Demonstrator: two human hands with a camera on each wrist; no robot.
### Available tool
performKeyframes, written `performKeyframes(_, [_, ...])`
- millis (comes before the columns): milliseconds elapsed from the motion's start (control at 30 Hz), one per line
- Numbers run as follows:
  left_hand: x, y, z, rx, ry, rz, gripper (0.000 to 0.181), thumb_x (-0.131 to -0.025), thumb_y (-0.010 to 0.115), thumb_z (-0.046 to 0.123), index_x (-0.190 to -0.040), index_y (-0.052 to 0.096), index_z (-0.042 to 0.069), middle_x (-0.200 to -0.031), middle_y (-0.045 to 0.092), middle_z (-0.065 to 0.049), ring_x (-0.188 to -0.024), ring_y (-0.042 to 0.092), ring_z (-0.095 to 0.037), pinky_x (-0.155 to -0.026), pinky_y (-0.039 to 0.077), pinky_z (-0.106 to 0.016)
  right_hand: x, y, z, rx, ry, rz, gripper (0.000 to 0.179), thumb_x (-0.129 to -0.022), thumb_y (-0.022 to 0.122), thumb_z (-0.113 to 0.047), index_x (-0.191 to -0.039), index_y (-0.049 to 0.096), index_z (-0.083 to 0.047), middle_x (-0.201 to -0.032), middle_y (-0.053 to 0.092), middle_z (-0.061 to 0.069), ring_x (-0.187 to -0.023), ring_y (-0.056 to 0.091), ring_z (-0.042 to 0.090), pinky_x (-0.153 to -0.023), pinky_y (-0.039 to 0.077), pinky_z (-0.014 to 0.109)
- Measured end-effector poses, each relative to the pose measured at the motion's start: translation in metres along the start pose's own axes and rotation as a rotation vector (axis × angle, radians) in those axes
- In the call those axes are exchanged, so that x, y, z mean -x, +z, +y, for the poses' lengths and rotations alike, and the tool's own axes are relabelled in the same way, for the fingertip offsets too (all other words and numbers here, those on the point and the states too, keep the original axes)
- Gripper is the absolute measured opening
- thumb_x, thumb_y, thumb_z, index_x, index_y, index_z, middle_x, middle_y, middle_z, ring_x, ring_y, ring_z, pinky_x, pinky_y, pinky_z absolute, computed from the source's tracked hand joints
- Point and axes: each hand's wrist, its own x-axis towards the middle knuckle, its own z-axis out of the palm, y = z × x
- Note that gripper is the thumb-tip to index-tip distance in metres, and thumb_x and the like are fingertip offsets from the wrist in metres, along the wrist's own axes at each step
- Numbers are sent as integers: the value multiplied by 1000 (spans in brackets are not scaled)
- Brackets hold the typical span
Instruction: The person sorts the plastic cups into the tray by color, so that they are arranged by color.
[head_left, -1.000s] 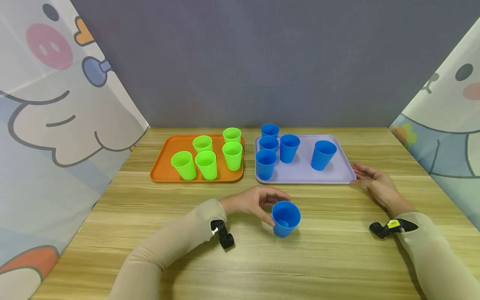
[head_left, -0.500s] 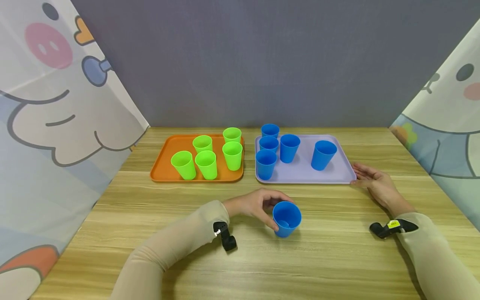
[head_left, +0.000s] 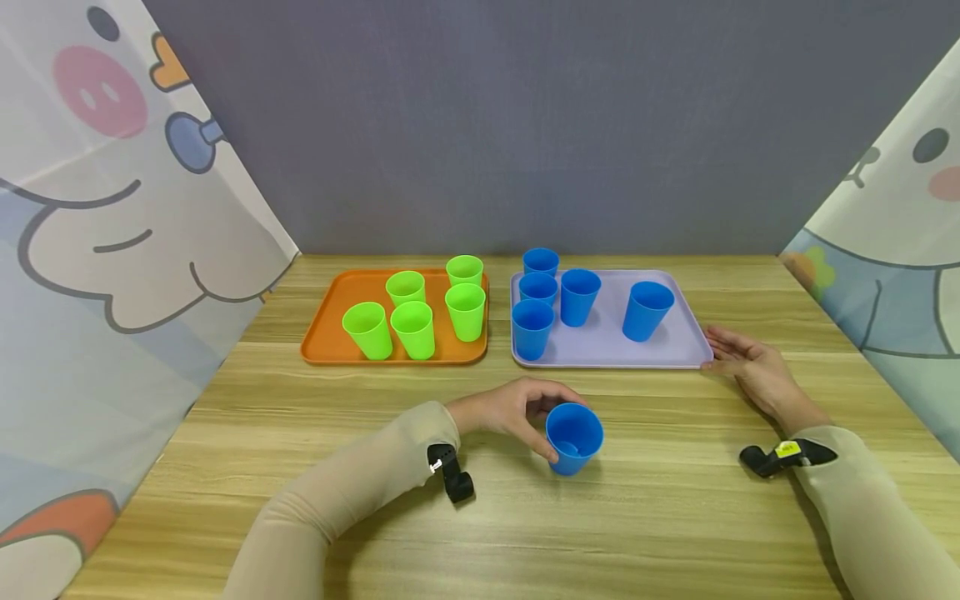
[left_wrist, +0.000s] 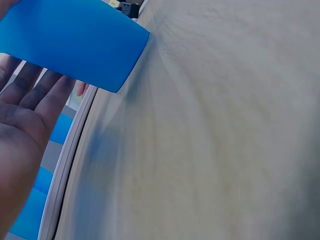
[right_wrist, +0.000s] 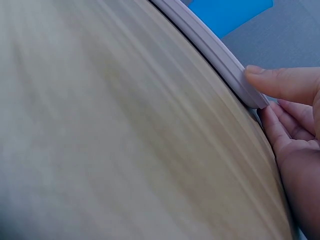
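Note:
In the head view a blue cup point(head_left: 573, 438) stands upright near the middle of the table. My left hand point(head_left: 517, 415) holds it from the left, thumb on the near side and fingers round the far side. The left wrist view shows the cup point(left_wrist: 75, 42) with its base at the tabletop. At the front right corner of a lilac tray point(head_left: 637, 357) is my right hand point(head_left: 757, 371). In the right wrist view its thumb point(right_wrist: 280, 81) lies on the tray's rim point(right_wrist: 225, 65), the fingers against the corner's outer side. Several blue cups point(head_left: 647, 311) stand on that tray, mostly at its left.
Left of the lilac tray lies an orange tray point(head_left: 330, 333) with several lime-green cups point(head_left: 466, 312) standing upright. A grey partition point(head_left: 480, 125) rises behind the table point(head_left: 480, 533). Printed cartoon cloths point(head_left: 150, 200) hang on both sides.
My left hand has moved slightly right and settled round the blue cup, which shifted very little. My right hand and both trays stay where they were.

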Motion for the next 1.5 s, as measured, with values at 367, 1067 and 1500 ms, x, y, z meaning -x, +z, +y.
performKeyframes(367, [-6,-6,9,15,37,41,67,-74,75,-20,-135,48,-11,-134,53,-27,-117,57,-14,-102,47,-36,0,-1,0,-20,-1,-9,60,-78,55,34,-114,72,-11,-114,71,-2,-102,67,7,-83,54,19])
performKeyframes(1067, [-31,-13,8,-6,44,247,63,-79,76,-12,-137,51,-5,-132,60,-19,-117,61,-15,-101,47,-31,0,0,-1,-12,-1,3,59,-78,58,34,-115,72,-10,-114,72,-3,-101,68,7,-83,54,19])
performKeyframes(1500, [-51,2,0,-61,19,508,60,-79,83,1,-134,58,4,-127,64,-4,-111,61,-8,-96,49,-26,0,0,-2,-75,-3,-15,60,-77,53,36,-115,72,-6,-114,72,1,-102,68,9,-82,55,22])
